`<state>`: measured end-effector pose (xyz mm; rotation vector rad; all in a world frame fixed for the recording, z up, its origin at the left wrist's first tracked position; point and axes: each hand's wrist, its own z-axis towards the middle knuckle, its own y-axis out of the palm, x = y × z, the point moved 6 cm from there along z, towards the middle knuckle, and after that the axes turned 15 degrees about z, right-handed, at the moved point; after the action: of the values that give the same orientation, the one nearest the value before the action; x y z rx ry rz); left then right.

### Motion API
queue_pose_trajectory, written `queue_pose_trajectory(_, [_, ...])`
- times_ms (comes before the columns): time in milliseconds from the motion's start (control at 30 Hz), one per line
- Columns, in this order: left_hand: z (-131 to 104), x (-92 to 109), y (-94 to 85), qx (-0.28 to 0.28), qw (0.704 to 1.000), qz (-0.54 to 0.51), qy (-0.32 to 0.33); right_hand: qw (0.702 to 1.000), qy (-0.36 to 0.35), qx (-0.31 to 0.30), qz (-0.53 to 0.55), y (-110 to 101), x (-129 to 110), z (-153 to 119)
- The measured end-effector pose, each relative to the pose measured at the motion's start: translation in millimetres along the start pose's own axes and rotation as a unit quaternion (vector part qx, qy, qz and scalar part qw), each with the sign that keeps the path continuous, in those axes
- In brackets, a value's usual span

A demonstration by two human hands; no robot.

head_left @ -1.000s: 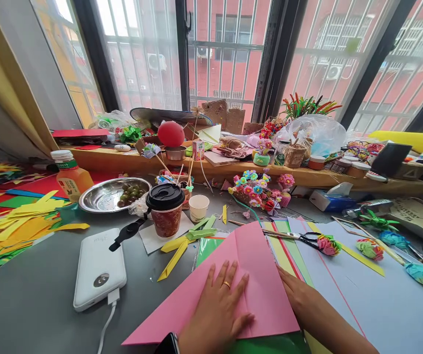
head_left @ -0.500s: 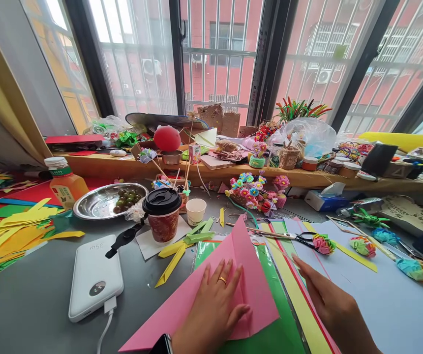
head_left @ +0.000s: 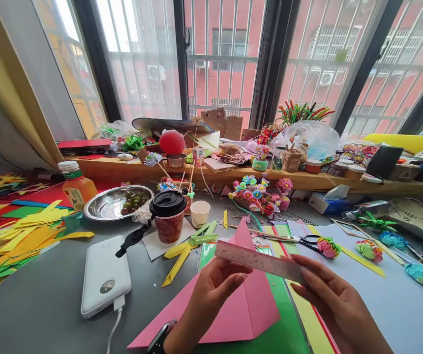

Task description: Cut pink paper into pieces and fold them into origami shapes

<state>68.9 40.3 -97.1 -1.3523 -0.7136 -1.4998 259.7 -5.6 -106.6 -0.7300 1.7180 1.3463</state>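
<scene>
Head view. At the hands, left to right: left hand (head_left: 213, 290) raised over a folded pink paper (head_left: 229, 319), fingers curled at the left end of a pale speckled strip (head_left: 263, 261), thumb standing off it; firmness of that hold cannot be told. Pink paper lies creased on a green sheet (head_left: 288, 314), below the strip and touched by neither hand. Right hand (head_left: 333, 292) pinches the strip's right end between thumb and fingers.

Step, as judged: handling the strip in the air, clear of the fold. Any move from here calls for a steady right pinch and a surer left hold.

Surface, left to right: yellow and orange paper strips (head_left: 23, 231), orange bottle (head_left: 80, 191), metal plate (head_left: 103, 204) with round fruit, white power bank (head_left: 106, 265), lidded cup (head_left: 169, 221), paper cup (head_left: 200, 215), scissors (head_left: 309, 242), crumpled paper flowers (head_left: 370, 250).

Room: yellow curtain (head_left: 23, 73) at left, cluttered ledge (head_left: 141, 173), barred windows (head_left: 278, 49) behind.
</scene>
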Motion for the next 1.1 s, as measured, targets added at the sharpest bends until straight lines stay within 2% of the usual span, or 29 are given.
queue_pose_trajectory(100, [-5.2, 12.0, -12.3, 0.060, 0.997, 0.038, 0.025, 0.996, -0.002, -0.062, -0.063, 21.4, 3.3, 2.2])
queue_pose_trajectory(167, [-9.9, 25.6, -25.4, 0.109, 0.981, 0.125, 0.097, 0.990, -0.037, -0.085, -0.106, 27.4, 0.5, 12.7])
queue_pose_trajectory(200, [-12.8, 33.2, -31.8, 0.136, 0.961, 0.191, 0.148, 0.984, -0.060, -0.093, -0.138, 28.7, -1.0, 19.6])
queue_pose_trajectory(267, [-17.9, 43.5, -37.7, 0.169, 0.889, 0.344, 0.249, 0.969, -0.083, -0.104, -0.208, 30.1, 0.2, 34.3])
queue_pose_trajectory(333, [-18.1, 39.6, -31.2, 0.138, 0.803, 0.486, 0.315, 0.951, -0.086, -0.127, -0.268, 33.5, 5.9, 46.9])
queue_pose_trajectory(400, [-14.6, 23.8, -20.9, 0.091, 0.734, 0.584, 0.334, 0.942, -0.063, -0.163, -0.288, 38.7, 14.7, 55.8])
queue_pose_trajectory(467, [-11.0, 4.7, -9.6, 0.037, 0.699, 0.635, 0.327, 0.935, -0.037, -0.194, -0.293, 43.0, 22.5, 62.0])
queue_pose_trajectory(533, [-8.5, -11.8, -0.9, -0.013, 0.701, 0.650, 0.293, 0.932, -0.022, -0.205, -0.299, 43.3, 27.4, 67.2])
queue_pose_trajectory(667, [-7.3, -28.8, 6.7, -0.119, 0.766, 0.603, 0.190, 0.937, 0.004, -0.188, -0.293, 31.0, 34.7, 74.2])
queue_pose_trajectory(767, [-2.8, -28.3, 1.3, -0.114, 0.794, 0.581, 0.140, 0.945, 0.049, -0.177, -0.270, 18.0, 43.6, 72.9])
queue_pose_trajectory(867, [3.0, -33.2, -3.8, -0.118, 0.791, 0.589, 0.113, 0.948, 0.069, -0.175, -0.257, 7.8, 48.4, 68.2])
queue_pose_trajectory(1000, [-3.9, -49.2, 2.9, -0.190, 0.768, 0.599, 0.121, 0.941, 0.083, -0.200, -0.261, -0.2, 51.8, 64.9])
queue_pose_trajectory(1100, [-16.1, -59.2, 7.9, -0.181, 0.761, 0.613, 0.109, 0.938, 0.072, -0.184, -0.286, -6.1, 53.4, 72.2])
